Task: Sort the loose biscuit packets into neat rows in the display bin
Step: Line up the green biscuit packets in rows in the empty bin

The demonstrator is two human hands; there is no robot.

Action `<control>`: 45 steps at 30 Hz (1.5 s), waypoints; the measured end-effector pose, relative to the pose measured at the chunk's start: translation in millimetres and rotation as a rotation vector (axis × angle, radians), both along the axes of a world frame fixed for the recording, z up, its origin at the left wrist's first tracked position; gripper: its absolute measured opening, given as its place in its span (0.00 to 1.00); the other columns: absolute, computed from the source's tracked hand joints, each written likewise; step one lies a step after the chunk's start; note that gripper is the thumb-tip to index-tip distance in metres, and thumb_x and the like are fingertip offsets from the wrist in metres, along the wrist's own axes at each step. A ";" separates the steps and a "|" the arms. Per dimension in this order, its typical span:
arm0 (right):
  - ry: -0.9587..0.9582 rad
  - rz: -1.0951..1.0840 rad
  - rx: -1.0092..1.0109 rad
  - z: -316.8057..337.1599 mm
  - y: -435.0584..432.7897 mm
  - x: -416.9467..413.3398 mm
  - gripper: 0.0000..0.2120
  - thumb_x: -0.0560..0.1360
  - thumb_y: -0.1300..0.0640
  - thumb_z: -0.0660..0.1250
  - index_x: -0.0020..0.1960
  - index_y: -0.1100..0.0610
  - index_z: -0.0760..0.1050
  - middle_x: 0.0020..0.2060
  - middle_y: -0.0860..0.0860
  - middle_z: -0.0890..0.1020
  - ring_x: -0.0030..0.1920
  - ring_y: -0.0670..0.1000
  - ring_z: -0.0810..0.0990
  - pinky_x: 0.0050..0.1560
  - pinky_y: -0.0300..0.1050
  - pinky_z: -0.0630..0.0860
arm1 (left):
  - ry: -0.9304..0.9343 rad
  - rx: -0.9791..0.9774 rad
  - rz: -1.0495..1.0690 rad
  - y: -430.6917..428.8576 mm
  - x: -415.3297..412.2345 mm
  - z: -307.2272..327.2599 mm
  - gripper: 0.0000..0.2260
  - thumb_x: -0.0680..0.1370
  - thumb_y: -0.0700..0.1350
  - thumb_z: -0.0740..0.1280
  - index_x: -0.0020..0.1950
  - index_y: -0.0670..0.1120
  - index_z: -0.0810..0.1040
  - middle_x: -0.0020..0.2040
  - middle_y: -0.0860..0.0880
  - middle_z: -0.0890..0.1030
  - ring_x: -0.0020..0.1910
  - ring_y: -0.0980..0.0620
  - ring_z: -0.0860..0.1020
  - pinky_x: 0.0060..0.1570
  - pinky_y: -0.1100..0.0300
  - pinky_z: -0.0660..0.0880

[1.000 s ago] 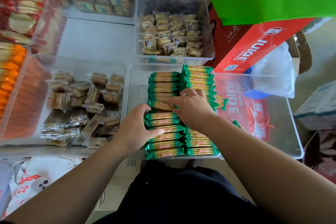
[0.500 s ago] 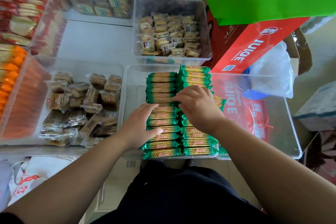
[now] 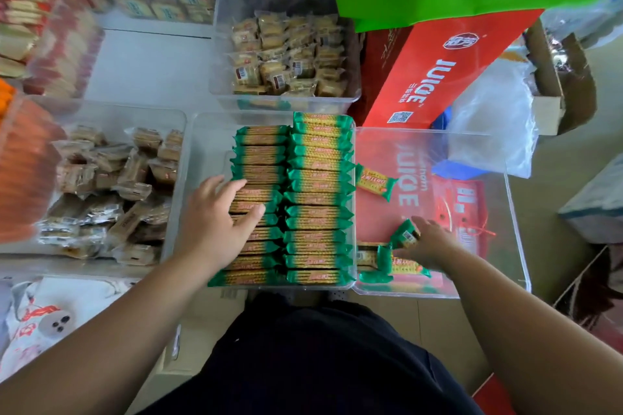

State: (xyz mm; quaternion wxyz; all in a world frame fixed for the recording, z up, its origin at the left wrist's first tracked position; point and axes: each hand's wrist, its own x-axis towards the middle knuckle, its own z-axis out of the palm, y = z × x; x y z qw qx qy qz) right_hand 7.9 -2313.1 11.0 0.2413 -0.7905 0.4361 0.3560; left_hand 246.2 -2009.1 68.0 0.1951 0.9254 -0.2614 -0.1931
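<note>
The left hand point(image 3: 215, 222) lies flat, fingers straight, on the left of two neat rows of green packets point(image 3: 318, 199) in a clear bin point(image 3: 209, 145). The right hand point(image 3: 429, 241) pinches a loose packet point(image 3: 405, 234) in the neighbouring bin point(image 3: 404, 293).

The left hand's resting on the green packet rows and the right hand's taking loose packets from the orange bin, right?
Wrong bin: the head view shows the right hand taking loose packets from the clear bin beside the rows. The left hand does rest on them.
</note>
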 end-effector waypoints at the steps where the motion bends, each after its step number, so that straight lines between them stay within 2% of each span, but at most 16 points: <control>1: 0.013 0.028 0.021 -7.5 -2.9 -3.1 0.51 0.69 0.40 0.77 0.82 0.51 0.52 0.77 0.56 0.64 0.74 0.63 0.65 0.70 0.60 0.68 | -0.032 0.030 0.007 -0.2 -3.4 1.9 0.27 0.80 0.63 0.64 0.75 0.51 0.72 0.75 0.44 0.69 0.74 0.42 0.66 0.73 0.41 0.65; 4: 0.044 0.064 0.013 -32.5 -8.8 -13.0 0.57 0.64 0.35 0.79 0.81 0.49 0.51 0.74 0.56 0.66 0.72 0.64 0.67 0.68 0.63 0.71 | -0.116 0.108 0.005 -4.4 -13.8 11.4 0.27 0.80 0.63 0.64 0.76 0.50 0.72 0.77 0.42 0.67 0.75 0.38 0.65 0.72 0.39 0.64; 7: 0.073 0.121 -0.042 -50.1 -11.4 -21.5 0.55 0.58 0.28 0.77 0.76 0.52 0.61 0.67 0.56 0.70 0.65 0.61 0.73 0.62 0.59 0.77 | -0.196 0.095 -0.016 -15.3 -28.4 23.3 0.31 0.77 0.65 0.61 0.73 0.48 0.75 0.74 0.41 0.70 0.71 0.36 0.68 0.69 0.39 0.67; 9: -0.019 0.105 0.019 -45.8 -13.1 -18.3 0.46 0.60 0.32 0.79 0.67 0.56 0.67 0.59 0.55 0.73 0.56 0.56 0.76 0.54 0.51 0.78 | -0.223 0.097 -0.080 -24.3 -39.0 27.0 0.33 0.75 0.67 0.59 0.72 0.48 0.76 0.73 0.41 0.71 0.71 0.37 0.69 0.68 0.38 0.68; 12: -0.180 0.100 0.162 -37.7 -21.3 -18.8 0.29 0.65 0.44 0.82 0.54 0.53 0.69 0.47 0.51 0.78 0.46 0.53 0.78 0.44 0.47 0.76 | -0.226 0.130 -0.223 -42.3 -60.4 21.7 0.35 0.75 0.70 0.59 0.74 0.49 0.75 0.75 0.41 0.69 0.73 0.36 0.68 0.70 0.37 0.66; 15: -0.326 0.038 0.153 -26.4 -30.9 -18.8 0.23 0.67 0.48 0.81 0.52 0.53 0.72 0.40 0.49 0.78 0.39 0.50 0.77 0.39 0.47 0.75 | -0.253 0.182 -0.299 -57.2 -79.3 11.5 0.35 0.74 0.69 0.59 0.74 0.50 0.75 0.77 0.39 0.68 0.74 0.34 0.66 0.71 0.37 0.64; 18: -0.485 -0.041 0.167 -12.0 -43.1 -10.7 0.18 0.68 0.49 0.80 0.51 0.52 0.75 0.39 0.47 0.80 0.38 0.49 0.77 0.36 0.44 0.72 | -0.258 0.204 -0.279 -62.5 -88.3 5.5 0.35 0.74 0.69 0.59 0.74 0.49 0.74 0.78 0.37 0.66 0.75 0.31 0.65 0.71 0.34 0.64; 22: -0.445 0.163 0.306 -9.9 -36.4 8.2 0.15 0.69 0.50 0.80 0.49 0.51 0.78 0.42 0.49 0.82 0.43 0.53 0.81 0.41 0.45 0.77 | -0.243 0.223 -0.258 -63.9 -91.5 4.2 0.36 0.74 0.70 0.57 0.76 0.50 0.72 0.79 0.38 0.63 0.76 0.33 0.63 0.72 0.34 0.63; 25: -0.311 0.481 0.280 -27.9 -18.0 19.0 0.25 0.71 0.43 0.77 0.61 0.56 0.79 0.61 0.53 0.79 0.62 0.56 0.76 0.63 0.52 0.74 | -0.231 0.237 -0.241 -64.3 -92.3 6.2 0.37 0.74 0.71 0.56 0.77 0.51 0.70 0.81 0.40 0.61 0.78 0.34 0.60 0.75 0.35 0.60; 26: -0.271 0.526 0.266 -33.1 -13.7 20.5 0.29 0.71 0.41 0.75 0.65 0.56 0.77 0.64 0.53 0.77 0.64 0.57 0.74 0.66 0.55 0.73 | -0.226 0.239 -0.236 -65.1 -92.6 7.1 0.37 0.74 0.71 0.56 0.77 0.51 0.70 0.81 0.40 0.60 0.78 0.34 0.60 0.75 0.35 0.60; 30: -0.202 0.500 0.330 -38.8 -11.5 25.7 0.23 0.71 0.43 0.75 0.60 0.55 0.76 0.50 0.52 0.81 0.50 0.56 0.80 0.53 0.50 0.78 | -0.203 0.231 -0.207 -70.7 -93.6 9.0 0.36 0.73 0.71 0.58 0.75 0.50 0.71 0.80 0.39 0.61 0.77 0.34 0.60 0.74 0.36 0.60; 33: -0.184 0.475 0.360 -37.5 -11.5 26.5 0.26 0.72 0.45 0.76 0.62 0.57 0.72 0.52 0.53 0.80 0.51 0.56 0.80 0.51 0.50 0.78 | -0.203 0.218 -0.188 -73.0 -95.1 8.4 0.36 0.73 0.70 0.58 0.74 0.49 0.72 0.80 0.39 0.62 0.77 0.34 0.60 0.74 0.36 0.60; 36: -0.183 0.379 0.365 -38.5 -10.7 24.3 0.26 0.72 0.45 0.76 0.59 0.57 0.68 0.47 0.51 0.77 0.46 0.54 0.76 0.40 0.44 0.72 | -0.211 0.189 -0.184 -72.5 -97.1 7.0 0.36 0.73 0.69 0.59 0.73 0.48 0.73 0.79 0.38 0.63 0.77 0.33 0.61 0.74 0.35 0.61; 41: -0.108 0.345 0.453 -28.2 2.2 26.7 0.19 0.73 0.41 0.72 0.45 0.55 0.69 0.38 0.51 0.76 0.35 0.50 0.72 0.35 0.43 0.69 | -0.212 0.161 -0.173 -71.2 -98.2 3.1 0.35 0.74 0.69 0.60 0.73 0.48 0.73 0.79 0.39 0.63 0.77 0.33 0.61 0.74 0.35 0.61; 43: -0.112 0.364 0.471 -25.2 12.2 25.6 0.34 0.71 0.30 0.69 0.61 0.58 0.73 0.48 0.53 0.81 0.46 0.52 0.79 0.46 0.46 0.74 | -0.215 0.154 -0.171 -70.6 -98.3 1.8 0.35 0.74 0.69 0.60 0.74 0.48 0.73 0.79 0.39 0.63 0.77 0.33 0.61 0.74 0.34 0.61; 45: -0.122 0.351 0.476 -22.1 22.8 25.5 0.53 0.64 0.22 0.67 0.77 0.55 0.63 0.68 0.54 0.76 0.65 0.57 0.76 0.65 0.52 0.72 | -0.216 0.151 -0.169 -69.8 -98.2 0.7 0.35 0.74 0.69 0.60 0.74 0.48 0.73 0.80 0.39 0.62 0.78 0.33 0.60 0.74 0.34 0.61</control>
